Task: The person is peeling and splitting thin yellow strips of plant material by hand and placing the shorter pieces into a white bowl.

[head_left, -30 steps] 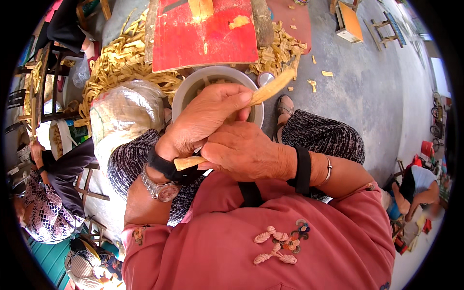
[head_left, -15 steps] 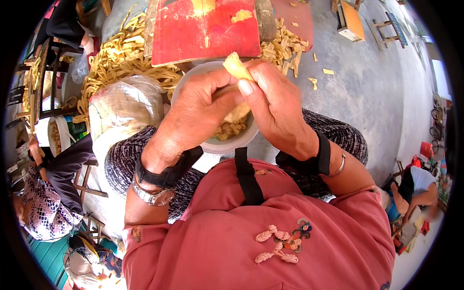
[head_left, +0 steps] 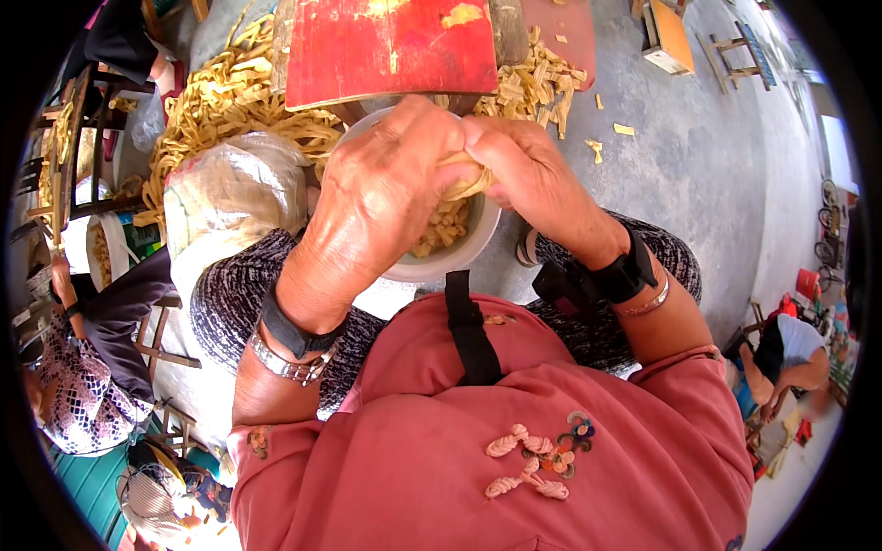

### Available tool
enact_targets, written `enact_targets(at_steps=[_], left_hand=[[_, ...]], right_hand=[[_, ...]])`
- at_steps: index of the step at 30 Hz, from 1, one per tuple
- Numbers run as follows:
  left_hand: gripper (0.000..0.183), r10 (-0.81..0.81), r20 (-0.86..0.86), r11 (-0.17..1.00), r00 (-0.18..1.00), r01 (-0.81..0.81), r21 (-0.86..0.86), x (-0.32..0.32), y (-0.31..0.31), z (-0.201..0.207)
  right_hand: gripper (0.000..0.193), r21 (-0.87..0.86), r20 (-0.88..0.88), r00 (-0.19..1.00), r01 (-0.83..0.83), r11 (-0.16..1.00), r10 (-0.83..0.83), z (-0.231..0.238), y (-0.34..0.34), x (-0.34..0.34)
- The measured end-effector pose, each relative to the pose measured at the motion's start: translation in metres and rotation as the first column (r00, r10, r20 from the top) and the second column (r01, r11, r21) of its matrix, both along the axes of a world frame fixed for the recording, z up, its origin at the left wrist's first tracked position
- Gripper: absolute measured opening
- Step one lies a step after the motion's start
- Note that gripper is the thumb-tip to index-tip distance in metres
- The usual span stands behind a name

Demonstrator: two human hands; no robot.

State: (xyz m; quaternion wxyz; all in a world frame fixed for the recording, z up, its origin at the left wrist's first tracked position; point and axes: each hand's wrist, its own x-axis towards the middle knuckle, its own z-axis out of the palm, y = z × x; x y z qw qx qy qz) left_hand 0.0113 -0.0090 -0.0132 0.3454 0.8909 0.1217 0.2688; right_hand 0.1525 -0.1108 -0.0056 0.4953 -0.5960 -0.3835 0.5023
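The far end of the yellow strip (head_left: 472, 184) has tipped out of sight; left hand (head_left: 381, 188) and right hand (head_left: 544, 184) grip it, fingers closed, above the white bucket (head_left: 439, 267).

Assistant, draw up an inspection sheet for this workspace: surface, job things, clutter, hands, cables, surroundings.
Surface: red board, scuffed, with pale worn patches; grey floor around it.
Job things: yellow strip held over a white bucket containing small yellowish pieces.
Clutter: long yellow strips heaped left of the board, shorter flat pieces scattered right; pale sack beside the person's left leg.
Hands: left hand and right hand meet at the strip, fingers closed; some fingertips hidden.
Cables: nothing seen.
Surroundings: seated person at left, another person at far right; orange-topped stool upper right.
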Motion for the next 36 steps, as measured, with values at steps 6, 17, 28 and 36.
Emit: enact_targets(at_steps=[6, 17, 28, 36], left_hand=[[0.019, 0.014, 0.283, 0.51, 0.959, 0.237, -0.827, -0.002, -0.002, 0.018], [0.043, -0.137, 0.119, 0.906, 0.983, 0.172, -0.387, -0.001, -0.001, 0.023], [0.047, 0.009, 0.141, 0.669, 0.99, 0.098, -0.737, 0.007, -0.014, 0.016], [0.054, 0.004, 0.231, 0.054, 0.973, 0.231, -0.972, 0.006, -0.007, 0.024]], right_hand=[[0.022, 0.487, 0.392, 0.894, -0.003, 0.873, -0.216, 0.0, -0.004, -0.009], [0.028, 0.221, -0.088, 0.99, 0.128, 0.967, -0.111, 0.01, -0.012, -0.011], [0.042, 0.246, -0.146, 0.979, 0.178, 0.953, -0.145, -0.005, -0.01, -0.018], [0.053, 0.23, -0.069, 0.978, 0.21, 0.95, -0.199, -0.008, -0.014, -0.011]])
